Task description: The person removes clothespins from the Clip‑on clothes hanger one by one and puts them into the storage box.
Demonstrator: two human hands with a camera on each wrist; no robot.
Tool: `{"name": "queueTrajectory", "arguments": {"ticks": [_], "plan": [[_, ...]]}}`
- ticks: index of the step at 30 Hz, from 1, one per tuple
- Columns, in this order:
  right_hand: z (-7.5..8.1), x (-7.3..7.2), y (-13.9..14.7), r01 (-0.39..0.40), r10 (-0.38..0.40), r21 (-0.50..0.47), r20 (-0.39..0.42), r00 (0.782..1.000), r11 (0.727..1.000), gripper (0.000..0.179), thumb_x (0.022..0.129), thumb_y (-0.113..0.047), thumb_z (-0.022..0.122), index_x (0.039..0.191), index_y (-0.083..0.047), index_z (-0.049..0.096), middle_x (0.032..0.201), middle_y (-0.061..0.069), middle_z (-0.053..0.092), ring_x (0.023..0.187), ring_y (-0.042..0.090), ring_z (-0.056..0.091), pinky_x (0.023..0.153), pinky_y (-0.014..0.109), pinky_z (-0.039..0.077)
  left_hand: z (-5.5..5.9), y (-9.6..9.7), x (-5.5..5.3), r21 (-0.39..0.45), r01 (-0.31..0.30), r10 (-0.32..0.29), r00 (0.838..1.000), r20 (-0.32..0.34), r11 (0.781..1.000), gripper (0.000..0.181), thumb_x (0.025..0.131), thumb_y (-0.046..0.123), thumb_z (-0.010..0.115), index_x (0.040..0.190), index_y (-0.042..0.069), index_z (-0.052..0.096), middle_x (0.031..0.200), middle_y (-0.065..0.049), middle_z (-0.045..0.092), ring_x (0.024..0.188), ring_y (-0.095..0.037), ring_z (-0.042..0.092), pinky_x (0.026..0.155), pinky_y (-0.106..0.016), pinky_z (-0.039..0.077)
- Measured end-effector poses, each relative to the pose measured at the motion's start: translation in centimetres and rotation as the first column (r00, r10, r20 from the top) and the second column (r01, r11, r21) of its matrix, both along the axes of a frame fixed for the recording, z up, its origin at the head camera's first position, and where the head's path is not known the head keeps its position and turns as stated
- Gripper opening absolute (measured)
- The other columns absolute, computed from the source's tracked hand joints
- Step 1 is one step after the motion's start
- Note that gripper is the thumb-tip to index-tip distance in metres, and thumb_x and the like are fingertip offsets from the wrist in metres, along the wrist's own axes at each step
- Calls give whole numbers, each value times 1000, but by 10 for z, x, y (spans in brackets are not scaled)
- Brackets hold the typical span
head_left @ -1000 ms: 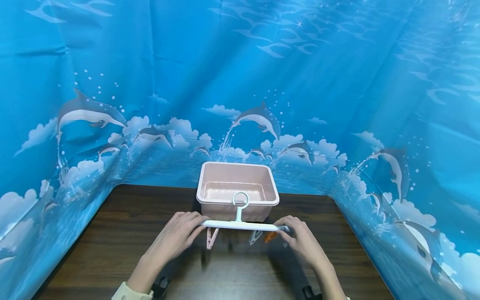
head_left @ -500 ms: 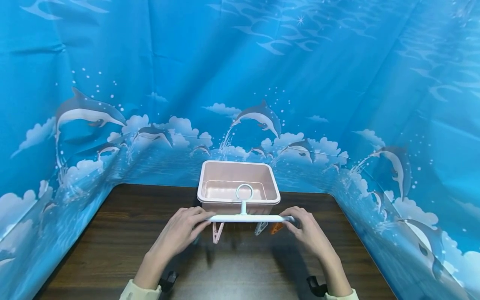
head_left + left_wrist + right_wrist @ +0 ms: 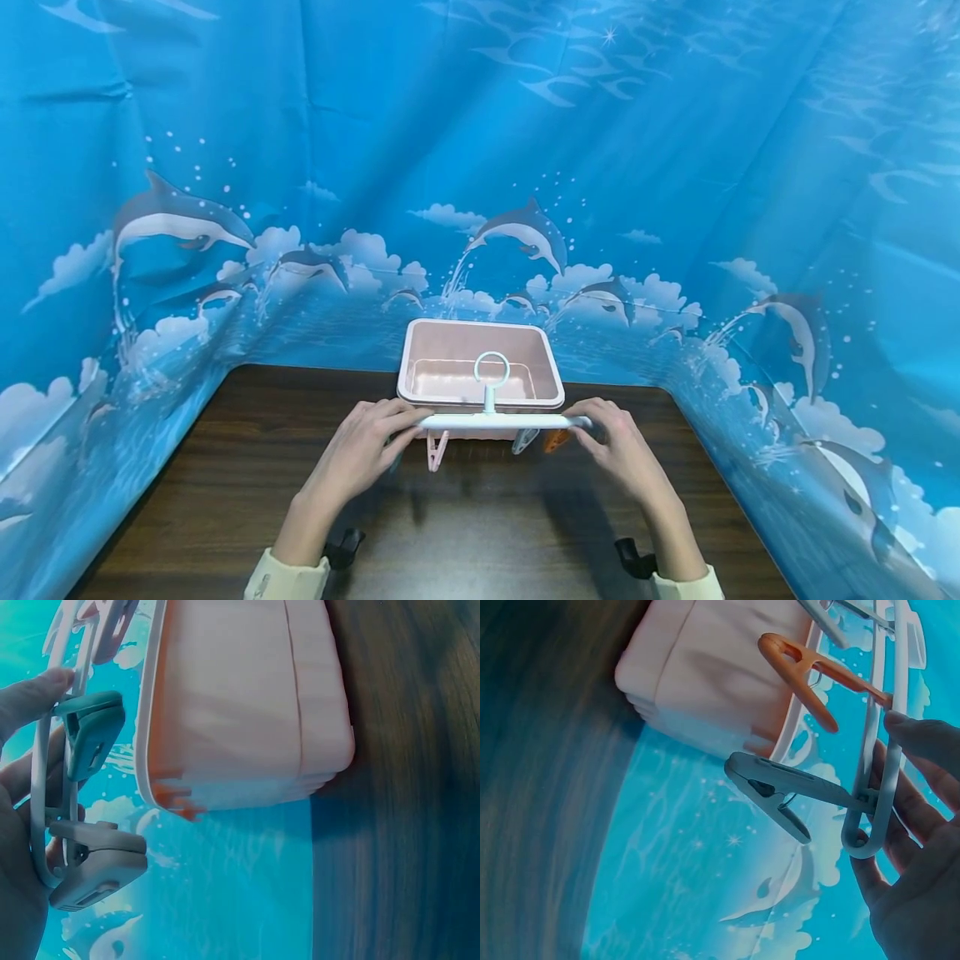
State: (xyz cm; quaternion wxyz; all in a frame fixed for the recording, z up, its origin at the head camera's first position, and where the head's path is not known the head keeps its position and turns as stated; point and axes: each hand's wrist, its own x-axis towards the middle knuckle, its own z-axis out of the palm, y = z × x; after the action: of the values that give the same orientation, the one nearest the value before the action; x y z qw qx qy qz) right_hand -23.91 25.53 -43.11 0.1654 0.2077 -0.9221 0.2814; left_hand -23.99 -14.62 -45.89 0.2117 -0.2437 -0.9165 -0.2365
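Observation:
Both hands hold a white clip hanger (image 3: pixel 495 422) level by its ends, in front of a pale pink bin (image 3: pixel 442 402). Its ring hook (image 3: pixel 491 357) points up and overlaps the bin's inside in the head view. My left hand (image 3: pixel 356 450) pinches the left end; my right hand (image 3: pixel 622 450) grips the right end. Clothespins hang from the bar: a pink one (image 3: pixel 436 454), a blue-grey one (image 3: pixel 525 440) and an orange one (image 3: pixel 556 439). Near the left hand are a teal clothespin (image 3: pixel 97 735) and a grey one (image 3: pixel 101 862). A dark grey clothespin (image 3: pixel 769 791) hangs near the right fingers.
The bin stands near the far edge of a dark wooden table (image 3: pixel 480 517). A blue curtain (image 3: pixel 360 167) with dolphins hangs behind the table and along both sides. Black wrist straps (image 3: pixel 636 560) and pale sleeves (image 3: pixel 288 575) show at the bottom.
The hands have carried the hanger forward and a little to the right, its clothespins moving along with it. The bar now overlaps the bin's front wall in the head view.

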Motion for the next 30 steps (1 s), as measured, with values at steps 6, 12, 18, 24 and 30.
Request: {"name": "queueTrajectory", "arguments": {"ticks": [6, 12, 18, 24, 30], "plan": [[0, -2, -2, 1, -2, -13, -38, 999, 1000, 27, 93, -6, 84, 116, -19, 79, 120, 0, 76, 117, 27, 66, 105, 63, 46, 3, -2, 0, 13, -12, 12, 1000, -25, 1000, 37, 99, 27, 80, 135, 30, 77, 121, 7, 78, 103, -14, 68, 98, -47, 51], [1, -2, -5, 2, -6, -36, -96, 995, 999, 28, 92, -5, 85, 117, -17, 79, 122, 2, 76, 118, 27, 64, 105, 59, 44, 6, -4, 2, 24, -12, 14, 998, -58, 1000, 37, 97, 25, 81, 134, 28, 78, 114, 7, 77, 98, -12, 67, 95, -46, 51], [3, -3, -7, -11, 2, -57, -155, 988, 998, 29, 92, -5, 85, 117, -17, 79, 120, 1, 77, 117, 25, 64, 101, 55, 42, 9, -7, 4, 34, 3, 0, 995, -103, 999, 36, 97, 23, 82, 133, 26, 78, 114, 7, 77, 95, -12, 66, 97, -47, 52], [2, -2, -9, -44, 26, -90, -193, 981, 995, 32, 91, -3, 85, 120, -14, 78, 129, 9, 74, 122, 28, 60, 99, 56, 41, 11, -9, 6, 36, 1, 4, 990, -139, 999, 36, 96, 22, 83, 131, 25, 79, 115, 6, 77, 96, -12, 68, 97, -48, 52], [3, -3, -8, -18, -10, -133, -202, 979, 991, 37, 93, -4, 83, 127, -15, 76, 142, 8, 66, 131, 26, 54, 96, 47, 47, 15, -12, 6, 40, 5, 2, 984, -181, 999, 35, 95, 20, 84, 130, 24, 80, 115, 5, 77, 96, -14, 70, 95, -48, 51]]}}
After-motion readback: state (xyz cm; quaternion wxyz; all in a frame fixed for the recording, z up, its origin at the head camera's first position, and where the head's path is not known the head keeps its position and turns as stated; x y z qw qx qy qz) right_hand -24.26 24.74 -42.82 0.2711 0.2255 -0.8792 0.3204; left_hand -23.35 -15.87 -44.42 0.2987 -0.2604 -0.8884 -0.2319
